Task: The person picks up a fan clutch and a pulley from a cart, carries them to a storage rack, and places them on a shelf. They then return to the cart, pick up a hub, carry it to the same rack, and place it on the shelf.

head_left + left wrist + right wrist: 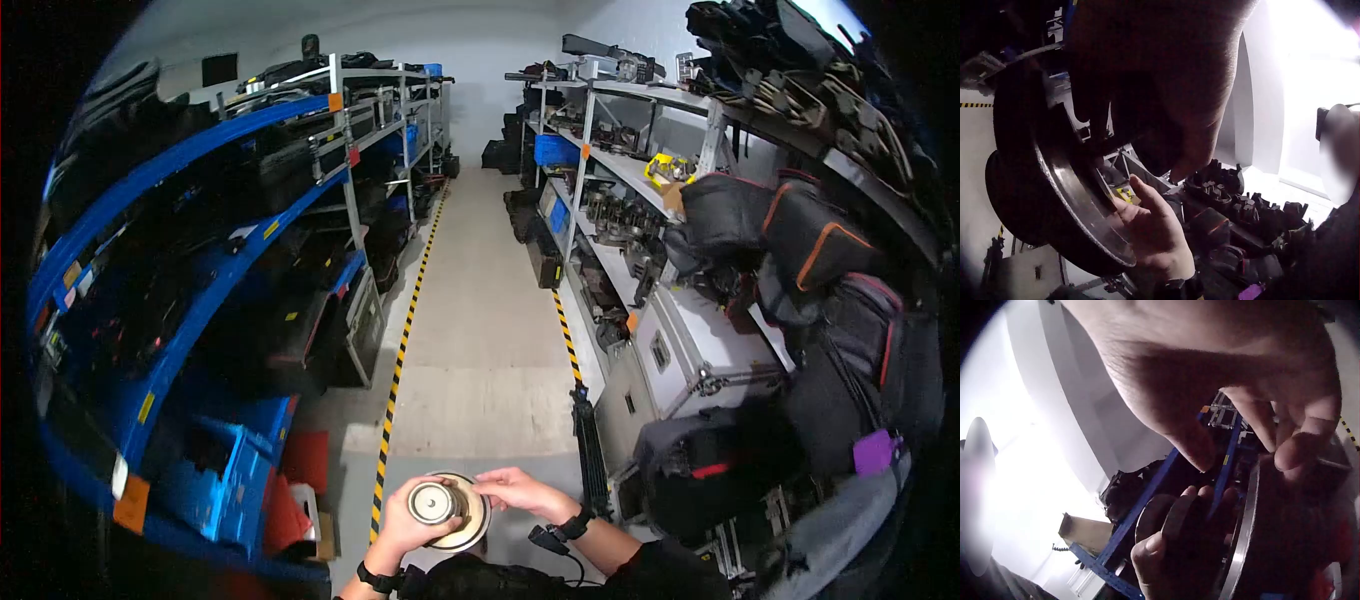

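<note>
A round metal piece with a wide, pale disc point(464, 534) and a narrower round hub point(430, 503) is held low in front of me in the head view. My left hand point(396, 526) grips it by the hub, fingers curled round the side. At the disc's far right edge, my right hand point(528, 492) touches the rim with its fingertips, the fingers mostly extended. In the right wrist view the disc's bright rim point(1244, 540) stands edge-on below the right fingers, with the thumb apart from it. The left wrist view shows the disc's dark side wall point(1079, 215).
Blue-beamed shelving point(190, 325) lines the left, with a blue crate point(232, 480) low down. Metal shelves point(625, 175) of parts run along the right. A silver case point(690, 340), black bags point(815, 235) and a folded black stand point(588, 445) are nearby. Striped tape point(402, 355) edges the aisle.
</note>
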